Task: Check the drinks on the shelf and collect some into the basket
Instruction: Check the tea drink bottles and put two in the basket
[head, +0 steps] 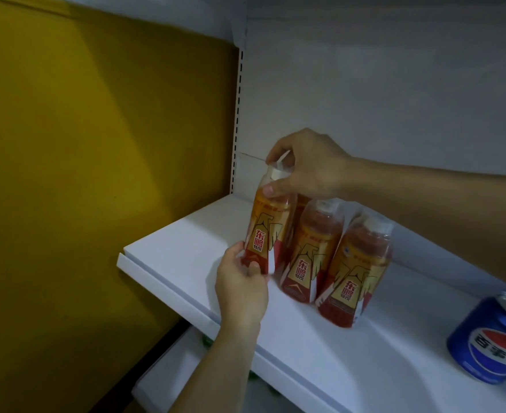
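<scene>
A blue Pepsi can [491, 338] with Chinese writing stands nearest, on the white shelf [186, 248]. The left hand [241, 289] pinches the bottom of an orange drink bottle [268, 225] marked 东鹏. The right hand [308, 166] grips its white cap. Two more such bottles stand beside it, with a fourth partly hidden behind.

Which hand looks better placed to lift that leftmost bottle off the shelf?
Probably the right hand: it grips the leftmost bottle around its cap and neck from above. The left hand only pinches its base.
</scene>
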Demonstrator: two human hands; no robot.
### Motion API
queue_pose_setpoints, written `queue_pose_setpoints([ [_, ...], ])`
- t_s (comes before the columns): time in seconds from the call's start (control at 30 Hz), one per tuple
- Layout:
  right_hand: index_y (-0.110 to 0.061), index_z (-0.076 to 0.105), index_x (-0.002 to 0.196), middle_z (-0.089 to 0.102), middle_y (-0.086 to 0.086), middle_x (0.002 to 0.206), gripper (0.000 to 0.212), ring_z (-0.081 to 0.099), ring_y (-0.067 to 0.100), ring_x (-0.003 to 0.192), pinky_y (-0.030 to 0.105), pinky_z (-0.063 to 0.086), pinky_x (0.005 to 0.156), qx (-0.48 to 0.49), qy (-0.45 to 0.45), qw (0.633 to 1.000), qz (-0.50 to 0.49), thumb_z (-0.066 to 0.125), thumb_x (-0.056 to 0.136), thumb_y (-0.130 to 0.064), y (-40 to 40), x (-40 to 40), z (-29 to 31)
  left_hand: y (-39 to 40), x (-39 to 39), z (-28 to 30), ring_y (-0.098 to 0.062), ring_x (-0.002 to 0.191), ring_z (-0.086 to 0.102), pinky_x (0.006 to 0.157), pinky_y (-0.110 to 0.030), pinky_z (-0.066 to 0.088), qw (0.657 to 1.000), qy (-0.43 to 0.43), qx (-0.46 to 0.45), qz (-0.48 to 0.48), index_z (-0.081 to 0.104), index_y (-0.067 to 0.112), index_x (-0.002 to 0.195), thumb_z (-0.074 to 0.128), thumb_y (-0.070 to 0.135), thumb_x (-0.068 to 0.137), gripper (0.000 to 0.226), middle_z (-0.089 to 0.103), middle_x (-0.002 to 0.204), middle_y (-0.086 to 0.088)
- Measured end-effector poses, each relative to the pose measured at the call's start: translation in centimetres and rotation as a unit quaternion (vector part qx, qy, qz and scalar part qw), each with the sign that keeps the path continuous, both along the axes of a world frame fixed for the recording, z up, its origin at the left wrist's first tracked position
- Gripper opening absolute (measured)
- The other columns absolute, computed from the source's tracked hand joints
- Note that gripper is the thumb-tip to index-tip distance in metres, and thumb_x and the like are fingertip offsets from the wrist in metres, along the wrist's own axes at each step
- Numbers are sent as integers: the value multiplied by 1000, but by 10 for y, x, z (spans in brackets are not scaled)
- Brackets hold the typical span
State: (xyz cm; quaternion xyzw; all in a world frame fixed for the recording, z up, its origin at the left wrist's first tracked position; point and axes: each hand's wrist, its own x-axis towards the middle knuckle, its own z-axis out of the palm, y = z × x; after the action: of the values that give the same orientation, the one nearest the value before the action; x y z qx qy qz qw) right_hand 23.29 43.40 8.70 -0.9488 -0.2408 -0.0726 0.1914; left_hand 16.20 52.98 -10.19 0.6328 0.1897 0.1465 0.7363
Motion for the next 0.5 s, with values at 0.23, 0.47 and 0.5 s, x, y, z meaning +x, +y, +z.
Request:
queue_pose_setpoints([
  [0.23,-20,66,129,61,2,129,63,59,17,109,25,43,82,-9,-3,1000,-1,90,75,-40,-3,3,-16,4,1,-1,-21,96,74,86,-46,62,983,14,185,-15,60,28,130,60,15,100,33,70,111,6],
  [0.47,-18,66,131,63,3,132,64,61,18,110,23,44,83,-13,-8,1000,-7,89,76,-39,-7,6,-21,2,4,-2,-15,107,64,85,-24,49,953,22,302,-16,58,28,135,62,19,99,37,64,123,3],
  [0.5,-17,66,132,64,4,131,64,59,16,105,23,44,83,-12,-7,1000,-8,89,76,-39,-8,6,-23,1,5,-3,-15,107,63,83,-23,47,950,24,310,-17,58,28,136,62,20,100,37,64,123,3],
])
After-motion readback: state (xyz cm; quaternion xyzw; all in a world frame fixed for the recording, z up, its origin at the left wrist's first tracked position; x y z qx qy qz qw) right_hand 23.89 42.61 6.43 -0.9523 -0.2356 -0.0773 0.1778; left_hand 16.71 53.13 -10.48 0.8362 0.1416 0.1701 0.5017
